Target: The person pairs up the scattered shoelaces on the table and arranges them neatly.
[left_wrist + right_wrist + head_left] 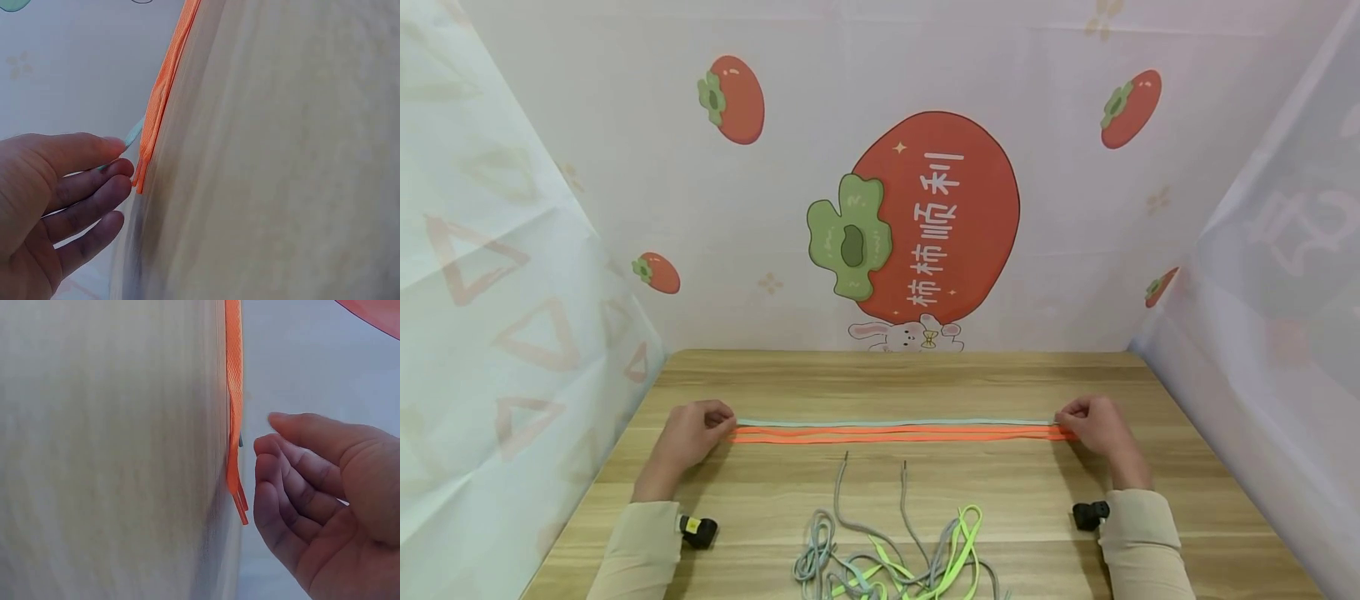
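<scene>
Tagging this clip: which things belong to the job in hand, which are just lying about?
Job, it seems:
blue lace, pinched by left hand
orange laces, alongside it
right hand, near the other ends

Apparently just lying about:
grey laces
green lace

soft shadows, tabletop (281, 156) blurred in wrist views

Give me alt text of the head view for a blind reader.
A person's left hand pinches one end of a straight, flat pale-blue lace on a wood-grain table, the right hand near its other end. Flat orange laces run alongside; grey and neon-yellow laces lie tangled nearer the camera.
</scene>
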{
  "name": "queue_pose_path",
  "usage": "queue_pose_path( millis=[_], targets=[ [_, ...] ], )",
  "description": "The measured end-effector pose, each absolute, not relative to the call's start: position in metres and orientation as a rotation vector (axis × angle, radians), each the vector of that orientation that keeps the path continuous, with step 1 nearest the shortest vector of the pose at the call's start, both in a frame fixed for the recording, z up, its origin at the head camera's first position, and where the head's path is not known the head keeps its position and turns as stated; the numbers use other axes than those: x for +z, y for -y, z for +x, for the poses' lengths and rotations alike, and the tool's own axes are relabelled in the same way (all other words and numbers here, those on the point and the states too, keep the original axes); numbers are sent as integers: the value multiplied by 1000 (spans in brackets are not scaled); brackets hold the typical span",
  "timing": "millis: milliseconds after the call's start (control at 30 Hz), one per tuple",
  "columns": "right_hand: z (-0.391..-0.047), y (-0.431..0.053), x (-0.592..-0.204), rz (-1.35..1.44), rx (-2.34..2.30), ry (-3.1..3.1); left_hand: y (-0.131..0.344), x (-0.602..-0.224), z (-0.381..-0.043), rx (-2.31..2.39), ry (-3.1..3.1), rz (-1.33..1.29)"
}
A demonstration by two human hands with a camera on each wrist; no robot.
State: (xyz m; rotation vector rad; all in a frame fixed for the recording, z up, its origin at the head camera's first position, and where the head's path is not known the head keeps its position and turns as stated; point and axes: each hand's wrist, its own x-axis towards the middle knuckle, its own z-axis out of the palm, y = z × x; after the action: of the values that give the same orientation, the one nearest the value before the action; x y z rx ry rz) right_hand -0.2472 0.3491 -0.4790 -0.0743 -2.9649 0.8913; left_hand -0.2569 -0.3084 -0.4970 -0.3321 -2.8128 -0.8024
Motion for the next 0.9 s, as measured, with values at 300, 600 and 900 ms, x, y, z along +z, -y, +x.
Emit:
queue_pose_path(
  millis=[300,600,900],
  targets=[
    [-242,-345,-468,-97,940,2990,314,-491,-254,-808,2810,-318],
    [-240,-319,-448,187,953,3035,295,-469,-245,-755,2854,-475],
    [-231,-275,-432,497,951,3030,251,-442,-228,-737,2817,-675]
  ],
)
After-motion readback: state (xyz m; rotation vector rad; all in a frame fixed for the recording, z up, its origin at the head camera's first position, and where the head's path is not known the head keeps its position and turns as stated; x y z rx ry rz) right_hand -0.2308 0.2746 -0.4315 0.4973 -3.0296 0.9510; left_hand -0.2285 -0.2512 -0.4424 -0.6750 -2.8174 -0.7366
